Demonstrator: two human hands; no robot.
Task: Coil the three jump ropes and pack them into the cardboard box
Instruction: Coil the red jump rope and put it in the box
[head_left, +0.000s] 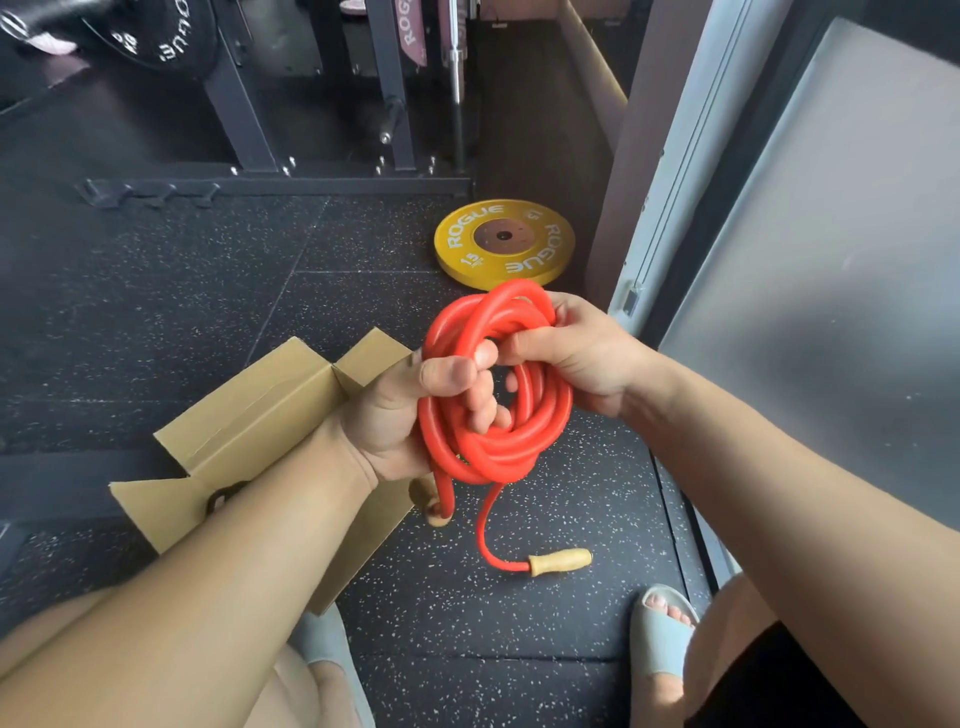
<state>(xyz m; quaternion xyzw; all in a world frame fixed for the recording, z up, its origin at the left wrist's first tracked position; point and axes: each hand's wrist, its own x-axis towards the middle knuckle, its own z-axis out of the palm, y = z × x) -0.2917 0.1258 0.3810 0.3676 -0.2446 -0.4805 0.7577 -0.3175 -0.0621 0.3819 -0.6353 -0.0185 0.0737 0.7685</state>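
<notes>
red jump rope (498, 395) coiled, held above floor right of cardboard box (249, 415) | left hand (415, 410), right hand (566, 353) both grasp coil | springy, likely unwinds; clamp across loops, wooden handle (561, 562) dangling

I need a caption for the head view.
Left hand and right hand grip coiled red jump rope near cardboard box.

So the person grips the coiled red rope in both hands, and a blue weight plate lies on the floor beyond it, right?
Not quite. The head view shows the weight plate is yellow, not blue. The rest stands: the left hand and the right hand both grip the coiled red rope, and the plate lies on the floor beyond it.
</notes>
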